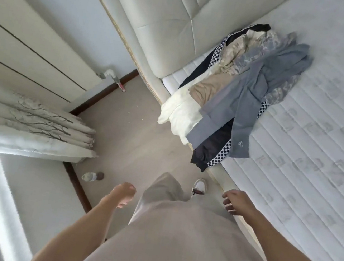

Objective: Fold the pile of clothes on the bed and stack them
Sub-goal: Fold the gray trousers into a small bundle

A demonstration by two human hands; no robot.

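Bedroom, pale floor (136,130), and we stand beside the white quilted mattress of the bed (319,132) with its padded cream headboard (159,19) behind. Cream curtain with a dark branch print (36,121) hangs at the window side, white panelled wall unit (24,49) above it.

Task thing: the loose pile of clothes (237,90) lies on the near corner of the mattress, up against the headboard and spilling over the bed edge. On top we see a grey long garment with a small white logo (248,109), spread and crumpled. Under it a camouflage-print piece (263,46), a tan piece (209,87), a white garment (182,112) hanging off the edge, and a black piece with checkered trim (212,151) also hanging off.

Progress, as we judge it: nothing folded, no stack anywhere on the bed. Everything is left to do: separate, fold each, stack.

Our beige trousers (177,218) and one white shoe (199,186) show us short of the pile. Left hand (124,194) hangs loosely curled, holding nothing. Right hand (236,202) near the bed edge, fingers relaxed, also holding nothing. Both well apart from the clothes.

Small clear bottle (89,176) lies on the floor by the skirting.
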